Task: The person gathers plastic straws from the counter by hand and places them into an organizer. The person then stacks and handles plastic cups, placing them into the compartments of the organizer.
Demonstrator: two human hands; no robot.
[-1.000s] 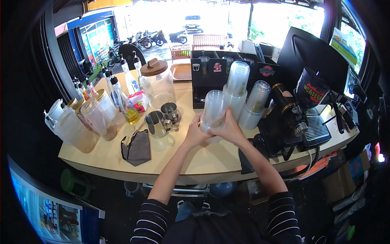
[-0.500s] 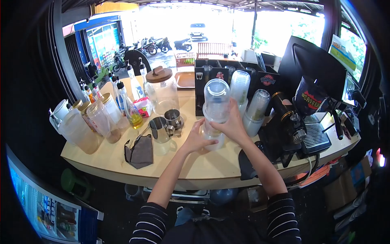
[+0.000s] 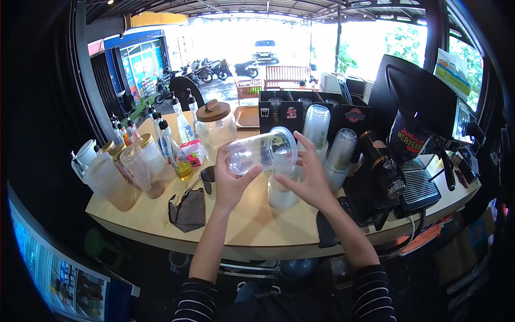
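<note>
A clear plastic cup (image 3: 252, 154) lies tilted on its side in the air, base to the left and open rim to the right. My left hand (image 3: 232, 185) is closed round its base end. Beside the rim, my right hand (image 3: 310, 174) has its fingers spread; whether a fingertip touches the cup I cannot tell. Below them a short stack of clear cups (image 3: 283, 197) stands on the counter. Two taller upside-down stacks rise behind my right hand: one cup stack (image 3: 316, 123) and another cup stack (image 3: 341, 145).
Left on the wooden counter (image 3: 252, 228) are pump bottles (image 3: 179, 161), plastic jugs (image 3: 112, 180), a lidded glass jar (image 3: 214, 126) and a grey cloth (image 3: 188, 209). A black organizer box (image 3: 279, 112) stands behind. An espresso machine (image 3: 378, 188) and a drip tray (image 3: 418, 180) occupy the right.
The upright cup has come off the stack and turned onto its side. My left hand has moved up and left with it; my right hand has opened beside the rim.
</note>
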